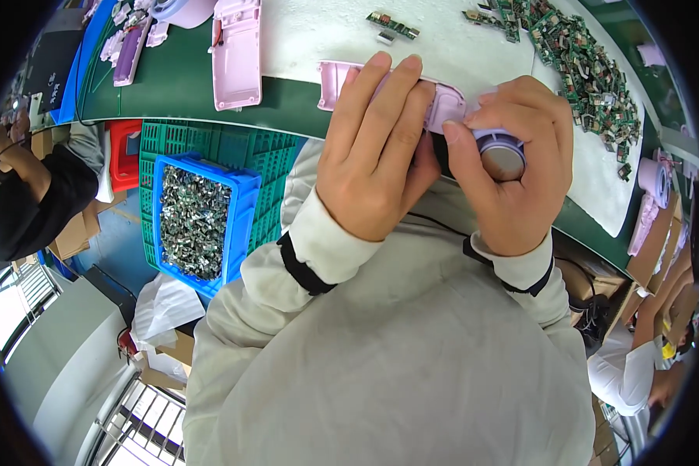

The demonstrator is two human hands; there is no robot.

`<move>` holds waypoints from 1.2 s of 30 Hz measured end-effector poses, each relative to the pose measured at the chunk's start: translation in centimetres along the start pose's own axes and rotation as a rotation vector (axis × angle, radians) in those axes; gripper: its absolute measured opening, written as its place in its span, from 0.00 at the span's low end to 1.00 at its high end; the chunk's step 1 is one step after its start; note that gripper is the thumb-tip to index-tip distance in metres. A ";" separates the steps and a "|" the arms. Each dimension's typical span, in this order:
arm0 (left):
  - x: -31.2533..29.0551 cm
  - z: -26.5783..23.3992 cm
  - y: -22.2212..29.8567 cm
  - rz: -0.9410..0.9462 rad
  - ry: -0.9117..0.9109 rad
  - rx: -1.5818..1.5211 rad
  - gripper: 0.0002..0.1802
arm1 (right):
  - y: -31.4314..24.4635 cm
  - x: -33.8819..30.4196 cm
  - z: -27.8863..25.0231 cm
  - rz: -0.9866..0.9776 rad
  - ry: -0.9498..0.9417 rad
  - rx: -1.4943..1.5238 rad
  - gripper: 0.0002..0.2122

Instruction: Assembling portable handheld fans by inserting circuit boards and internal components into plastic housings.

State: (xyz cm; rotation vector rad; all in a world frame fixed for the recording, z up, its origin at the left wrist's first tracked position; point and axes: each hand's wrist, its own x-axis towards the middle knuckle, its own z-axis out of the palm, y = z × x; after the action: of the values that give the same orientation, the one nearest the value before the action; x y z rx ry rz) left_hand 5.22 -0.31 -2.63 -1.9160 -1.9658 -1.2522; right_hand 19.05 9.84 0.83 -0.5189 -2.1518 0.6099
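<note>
A pink plastic housing lies at the table's front edge, joined to or touching a round purple part with a grey disc, which looks like a small fan head. My left hand covers the middle of the housing, fingers long across its top and thumb tucked below, holding it. Curled round the purple part, my right hand grips it between thumb and fingers. My left fingers hide what lies inside the housing. Farther left rests another open pink housing half. Beyond my hands sits a small green circuit board.
A heap of green circuit boards covers the far right of the white sheet. Below left, a blue crate holds many small boards. Pink and purple parts lie far left. Other people work at both sides.
</note>
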 end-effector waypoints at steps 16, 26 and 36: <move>1.6 -3.8 -0.1 0.098 -0.096 0.009 0.27 | -1.1 0.8 -0.5 0.217 0.028 0.143 0.11; 2.6 -4.1 -2.0 0.224 -0.151 0.030 0.23 | -0.7 0.6 -0.4 0.178 0.008 0.093 0.11; 1.4 -1.8 -0.3 -0.076 -0.032 -0.238 0.19 | -0.8 0.5 -0.4 0.204 0.039 0.115 0.12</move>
State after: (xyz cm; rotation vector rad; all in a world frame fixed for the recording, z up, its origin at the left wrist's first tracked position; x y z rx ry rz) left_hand 3.94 -0.29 -0.75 -1.9917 -2.0019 -1.5481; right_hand 18.99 9.58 1.83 -0.6867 -2.0274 0.8237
